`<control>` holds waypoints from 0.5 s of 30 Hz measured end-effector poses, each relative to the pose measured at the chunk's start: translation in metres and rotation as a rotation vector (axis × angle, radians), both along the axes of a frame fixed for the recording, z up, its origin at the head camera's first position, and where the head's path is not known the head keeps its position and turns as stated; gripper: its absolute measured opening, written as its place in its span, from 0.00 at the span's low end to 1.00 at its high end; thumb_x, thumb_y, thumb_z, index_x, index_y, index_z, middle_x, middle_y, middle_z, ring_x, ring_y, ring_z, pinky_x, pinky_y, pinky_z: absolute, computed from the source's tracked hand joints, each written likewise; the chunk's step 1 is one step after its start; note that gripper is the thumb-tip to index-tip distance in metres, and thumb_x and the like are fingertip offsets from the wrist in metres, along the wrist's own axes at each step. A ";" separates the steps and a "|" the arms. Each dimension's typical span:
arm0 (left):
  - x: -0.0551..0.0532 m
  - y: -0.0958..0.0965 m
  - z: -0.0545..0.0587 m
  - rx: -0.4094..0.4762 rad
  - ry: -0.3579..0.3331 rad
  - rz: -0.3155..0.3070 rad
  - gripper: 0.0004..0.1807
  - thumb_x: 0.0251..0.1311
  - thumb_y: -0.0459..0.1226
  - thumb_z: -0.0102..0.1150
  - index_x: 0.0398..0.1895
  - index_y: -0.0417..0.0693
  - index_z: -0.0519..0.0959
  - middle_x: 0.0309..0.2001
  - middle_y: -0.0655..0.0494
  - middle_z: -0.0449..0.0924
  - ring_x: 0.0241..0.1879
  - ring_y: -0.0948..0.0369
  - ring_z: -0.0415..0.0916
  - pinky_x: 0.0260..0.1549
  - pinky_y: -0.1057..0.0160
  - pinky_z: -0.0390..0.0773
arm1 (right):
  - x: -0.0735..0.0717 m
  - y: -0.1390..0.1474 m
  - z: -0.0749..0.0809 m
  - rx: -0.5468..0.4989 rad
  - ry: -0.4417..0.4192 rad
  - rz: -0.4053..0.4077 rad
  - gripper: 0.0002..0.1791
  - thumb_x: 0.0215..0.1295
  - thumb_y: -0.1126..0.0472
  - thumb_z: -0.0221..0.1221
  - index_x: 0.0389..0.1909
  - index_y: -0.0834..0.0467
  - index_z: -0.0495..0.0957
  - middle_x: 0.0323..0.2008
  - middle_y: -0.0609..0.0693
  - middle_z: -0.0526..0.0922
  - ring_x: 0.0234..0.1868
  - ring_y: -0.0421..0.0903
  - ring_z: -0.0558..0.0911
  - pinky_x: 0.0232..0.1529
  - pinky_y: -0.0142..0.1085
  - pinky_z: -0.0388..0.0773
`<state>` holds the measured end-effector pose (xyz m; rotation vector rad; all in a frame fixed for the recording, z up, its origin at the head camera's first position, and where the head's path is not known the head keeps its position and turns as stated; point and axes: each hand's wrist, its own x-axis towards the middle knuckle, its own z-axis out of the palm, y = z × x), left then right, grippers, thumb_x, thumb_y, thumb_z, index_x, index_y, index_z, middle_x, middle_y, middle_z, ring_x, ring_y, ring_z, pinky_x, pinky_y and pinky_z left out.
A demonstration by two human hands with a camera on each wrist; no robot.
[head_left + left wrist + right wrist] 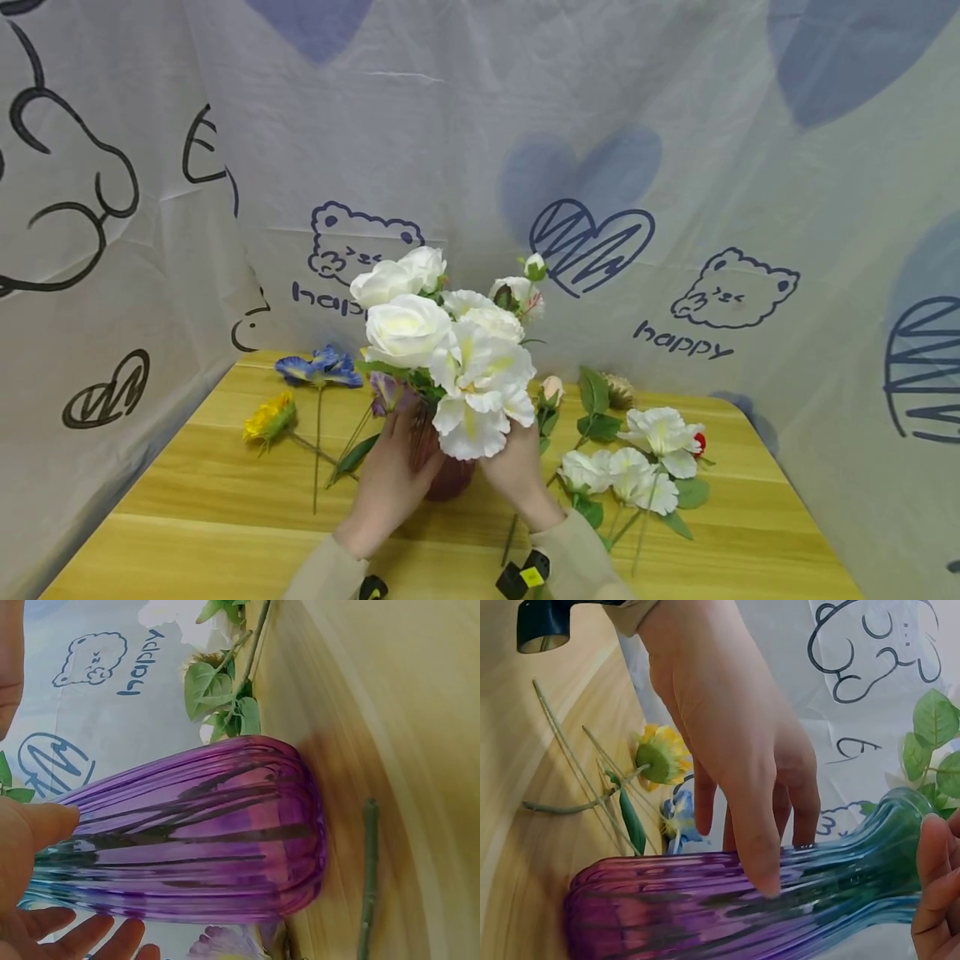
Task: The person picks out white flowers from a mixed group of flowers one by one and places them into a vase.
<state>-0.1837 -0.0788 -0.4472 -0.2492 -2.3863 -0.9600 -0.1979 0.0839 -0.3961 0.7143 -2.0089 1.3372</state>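
Note:
A ribbed glass vase [187,840], purple below and blue-green at the neck, stands upright on the wooden table. Dark stems show through its wall. White artificial flowers [408,331] rise from its mouth. My left hand [393,475] holds the vase's side, with the thumb [761,862] across the glass and the other fingers round the far side. On the other side, my right hand [517,471] is close under the white blooms, which hide its fingertips in the head view. In the right wrist view, bent right fingers [934,900] appear near the vase's rim; their contact is unclear.
Left of the vase lie a yellow flower [270,419], a blue flower [321,367] and a purple flower [386,393]. To the right are several white flowers [637,479], a pale pink bud [552,389] and a red bloom [700,445]. A printed cloth [465,125] hangs behind the table.

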 end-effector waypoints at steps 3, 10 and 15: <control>0.003 -0.002 0.000 -0.001 0.013 0.000 0.36 0.57 0.39 0.72 0.66 0.35 0.70 0.58 0.37 0.77 0.48 0.44 0.83 0.42 0.44 0.85 | 0.003 0.003 0.000 -0.152 -0.207 0.158 0.18 0.54 0.82 0.56 0.47 0.70 0.76 0.31 0.68 0.83 0.24 0.38 0.81 0.24 0.38 0.84; 0.011 -0.008 0.000 0.011 0.027 0.008 0.28 0.59 0.40 0.71 0.61 0.41 0.75 0.51 0.45 0.81 0.43 0.51 0.84 0.35 0.53 0.85 | 0.005 0.020 -0.009 -0.161 -0.353 0.231 0.24 0.53 0.84 0.50 0.50 0.66 0.78 0.28 0.66 0.82 0.16 0.36 0.76 0.17 0.36 0.80; 0.017 -0.009 -0.001 0.002 0.031 -0.009 0.16 0.58 0.37 0.72 0.46 0.42 0.79 0.41 0.49 0.80 0.29 0.58 0.78 0.24 0.69 0.74 | 0.005 0.037 -0.015 -0.089 -0.397 0.223 0.16 0.66 0.75 0.55 0.54 0.65 0.79 0.36 0.67 0.86 0.18 0.37 0.78 0.21 0.37 0.81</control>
